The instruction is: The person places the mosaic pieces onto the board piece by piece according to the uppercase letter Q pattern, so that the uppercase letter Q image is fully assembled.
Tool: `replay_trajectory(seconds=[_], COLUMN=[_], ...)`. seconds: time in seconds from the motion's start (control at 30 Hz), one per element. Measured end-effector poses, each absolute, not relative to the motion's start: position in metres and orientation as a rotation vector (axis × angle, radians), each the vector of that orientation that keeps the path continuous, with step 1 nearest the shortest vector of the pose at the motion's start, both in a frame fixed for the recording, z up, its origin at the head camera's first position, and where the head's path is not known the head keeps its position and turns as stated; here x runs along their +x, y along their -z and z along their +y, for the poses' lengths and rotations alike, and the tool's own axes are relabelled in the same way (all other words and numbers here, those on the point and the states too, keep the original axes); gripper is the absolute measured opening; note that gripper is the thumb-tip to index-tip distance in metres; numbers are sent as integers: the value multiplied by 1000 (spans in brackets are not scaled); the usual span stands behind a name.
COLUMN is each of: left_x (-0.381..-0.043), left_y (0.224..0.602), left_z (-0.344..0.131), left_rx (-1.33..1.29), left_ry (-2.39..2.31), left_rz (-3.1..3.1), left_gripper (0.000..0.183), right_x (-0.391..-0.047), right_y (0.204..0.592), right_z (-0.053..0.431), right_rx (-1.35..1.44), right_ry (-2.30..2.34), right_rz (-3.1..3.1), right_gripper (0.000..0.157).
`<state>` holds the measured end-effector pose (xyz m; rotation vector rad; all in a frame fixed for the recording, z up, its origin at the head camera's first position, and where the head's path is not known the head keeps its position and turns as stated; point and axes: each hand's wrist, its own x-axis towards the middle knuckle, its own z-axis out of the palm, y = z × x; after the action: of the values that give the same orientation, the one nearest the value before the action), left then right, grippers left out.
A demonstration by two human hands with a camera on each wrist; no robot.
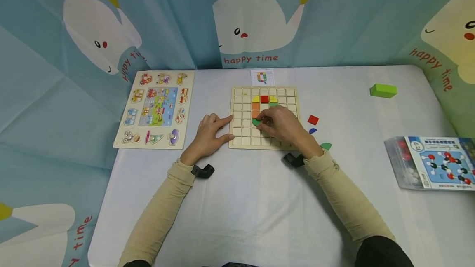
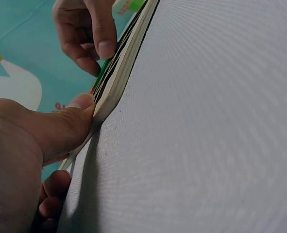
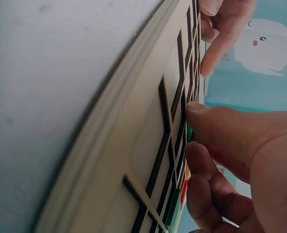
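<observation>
A wooden grid board point(image 1: 240, 145) lies on the table with colored tiles in some cells: a red square point(image 1: 264, 99), orange squares point(image 1: 255, 106), and yellow and green pieces. My left hand point(image 1: 208, 137) is at the board's left edge, thumb and index finger spread and touching it. Over the grid, my right hand point(image 1: 283, 129) has its thumb and fingertips at a green rounded piece point(image 1: 255, 122), seemingly pinching it in its cell. The right wrist view shows green point(image 3: 190, 132) between thumb and finger. That hand covers several cells.
A small pattern card point(image 1: 262, 77) lies behind the board. Right of it are a loose red square point(image 1: 313, 120), a blue piece point(image 1: 313, 130) and a green piece point(image 1: 326, 146). A picture puzzle point(image 1: 126, 137), a green block point(image 1: 383, 90) and a boxed molecule kit point(image 1: 439, 163) stand farther out.
</observation>
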<state>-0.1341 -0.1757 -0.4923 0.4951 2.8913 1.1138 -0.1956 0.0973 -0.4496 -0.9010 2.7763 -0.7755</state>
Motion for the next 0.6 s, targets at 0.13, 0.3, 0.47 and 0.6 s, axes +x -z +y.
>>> replay_trajectory(seconds=[0.13, 0.3, 0.47, 0.6], left_x=[-134, -134, -134, -133], left_y=[491, 491, 490, 490], left_z=[-175, -175, -174, -174], left_rx=[496, 481, 487, 487], left_ry=[-1112, -1114, -1107, -1112], left_rz=[2889, 2887, 2888, 2886], left_gripper=[66, 65, 66, 66], right_x=[-195, -196, -197, -199], right_y=[449, 449, 444, 438], right_z=[99, 102, 112, 133], right_rx=[-910, -921, -931, -920], right_ry=[785, 803, 905, 949], right_rz=[2779, 2781, 2760, 2791], right_gripper=[22, 20, 18, 17])
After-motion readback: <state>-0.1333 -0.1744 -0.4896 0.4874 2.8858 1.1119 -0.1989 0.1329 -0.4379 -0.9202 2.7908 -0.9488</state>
